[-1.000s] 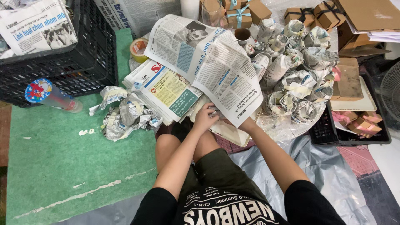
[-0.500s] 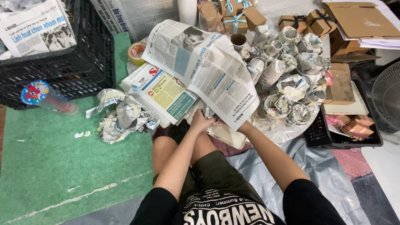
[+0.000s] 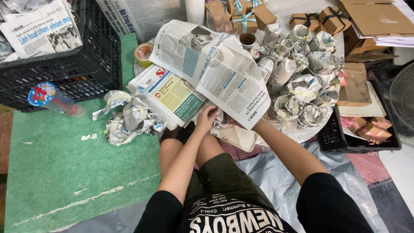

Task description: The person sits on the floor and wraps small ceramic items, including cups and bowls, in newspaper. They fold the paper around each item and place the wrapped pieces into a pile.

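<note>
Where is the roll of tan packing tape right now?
In the head view, the roll of tan packing tape lies upper left of centre, between the black plastic crate and the open newspaper sheet that the person holds.

A green mat (image 3: 56, 172) covers the floor at left, a grey plastic sheet (image 3: 276, 177) lies beside it, and a white fan (image 3: 403, 99) stands at right.

black-and-white newspaper sheet (image 3: 215, 69), green mat (image 3: 56, 172), black crate (image 3: 73, 73), brown boxes (image 3: 332, 19)
</note>
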